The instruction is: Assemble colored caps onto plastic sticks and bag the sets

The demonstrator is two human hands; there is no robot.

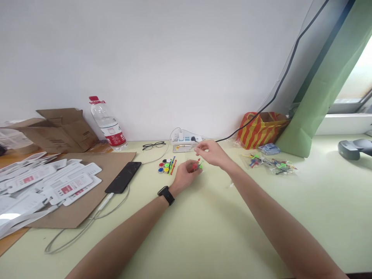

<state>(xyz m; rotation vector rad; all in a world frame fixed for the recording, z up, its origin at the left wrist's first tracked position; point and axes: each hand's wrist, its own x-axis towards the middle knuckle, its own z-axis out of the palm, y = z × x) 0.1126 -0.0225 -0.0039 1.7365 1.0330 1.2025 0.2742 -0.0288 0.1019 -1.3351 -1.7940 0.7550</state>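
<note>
My left hand (185, 176), with a black watch on its wrist, is closed round small red and green plastic pieces (198, 166) above the table. Just above and to the right, my right hand (212, 154) has its fingers pinched together. Whatever the pinch holds, if anything, is too small to make out. Left of my left hand lie several round coloured discs (166, 165) in red, blue, yellow, green, white and black. Thin coloured plastic sticks (172, 166) lie beside those discs.
Clear bags of coloured plastic parts (281, 166) lie to the right, near a striped bag (252, 131). Behind my hands is a power strip (186, 139). Leftward are glasses (154, 145), a phone (123, 177), a bottle (112, 130) and white cards (68, 186) on cardboard.
</note>
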